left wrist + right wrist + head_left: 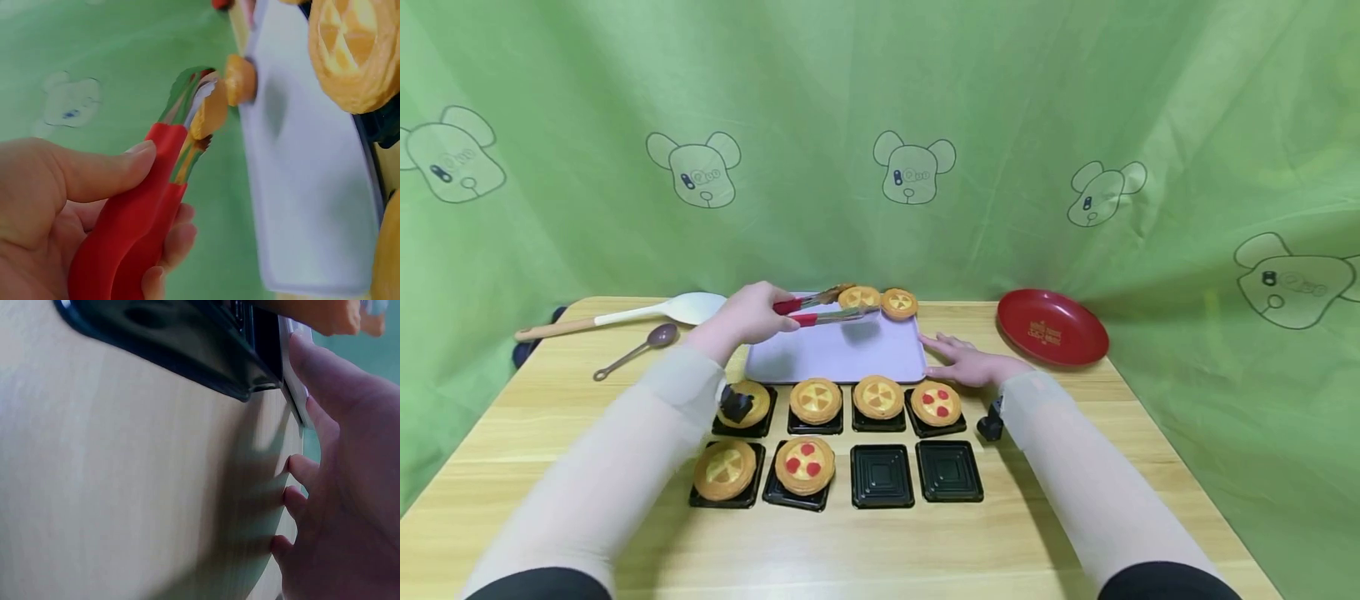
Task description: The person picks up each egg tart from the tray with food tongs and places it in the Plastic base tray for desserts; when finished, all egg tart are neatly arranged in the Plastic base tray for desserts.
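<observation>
My left hand [758, 310] grips red-handled metal tongs [812, 312] over the far edge of a lavender tray [838, 354]. In the left wrist view the left hand [159, 194] squeezes the tongs [134, 225], and a small yellow tart [211, 111] sits between the blades. That tart [859, 297] lies beside a second tart [899, 303] at the tray's far right corner. With fingers straight, my right hand [961, 357] rests flat on the wooden table [1075, 467] against the tray's right edge. The right wrist view shows this hand [312, 487] spread on the wood.
Two rows of small black trays [882, 476] lie in front of the lavender tray; several hold tarts [816, 400], two at the front right are empty. A red plate [1052, 327] sits at the far right. A white spatula [658, 311] and a brown spoon [638, 350] lie far left.
</observation>
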The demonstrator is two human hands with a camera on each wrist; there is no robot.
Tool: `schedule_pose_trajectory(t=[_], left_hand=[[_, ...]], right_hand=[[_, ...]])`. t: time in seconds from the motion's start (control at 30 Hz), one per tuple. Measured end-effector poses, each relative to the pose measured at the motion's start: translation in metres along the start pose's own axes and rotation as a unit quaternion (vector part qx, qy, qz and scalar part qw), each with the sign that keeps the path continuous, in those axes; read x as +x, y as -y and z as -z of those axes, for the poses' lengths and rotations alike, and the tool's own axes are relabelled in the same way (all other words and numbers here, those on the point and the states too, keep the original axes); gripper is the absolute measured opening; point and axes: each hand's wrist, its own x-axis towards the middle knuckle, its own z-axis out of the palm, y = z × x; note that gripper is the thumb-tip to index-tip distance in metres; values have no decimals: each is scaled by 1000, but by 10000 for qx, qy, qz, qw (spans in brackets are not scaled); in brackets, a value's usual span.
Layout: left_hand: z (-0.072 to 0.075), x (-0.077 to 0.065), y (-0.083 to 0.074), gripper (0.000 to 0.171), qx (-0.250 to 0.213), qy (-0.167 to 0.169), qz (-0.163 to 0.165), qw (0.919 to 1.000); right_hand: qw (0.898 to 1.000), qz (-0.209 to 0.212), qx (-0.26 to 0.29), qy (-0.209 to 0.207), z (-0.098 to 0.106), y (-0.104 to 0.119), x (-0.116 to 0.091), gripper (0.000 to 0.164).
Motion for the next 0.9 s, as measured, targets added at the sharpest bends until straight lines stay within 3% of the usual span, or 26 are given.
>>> schedule_pose_trajectory(t=[0.3, 0.6, 0.7, 0.9], left_hand=[[13, -70, -14, 56, -60, 135, -518, 9986], [-3, -138, -27, 52, -335, 639, -941, 9930], [-9, -154, -30, 49, -316, 760, -868, 9928], [-21, -169, -27, 47, 74, 716, -1208, 9901]], right_hand=[[10000, 45, -66, -17, 0, -1, 1, 77], [9999, 147, -4, 0, -3, -2, 1, 78], [10000, 92, -28, -3, -3, -2, 2, 77], [9999, 72, -106, -5, -1, -1, 1, 76]])
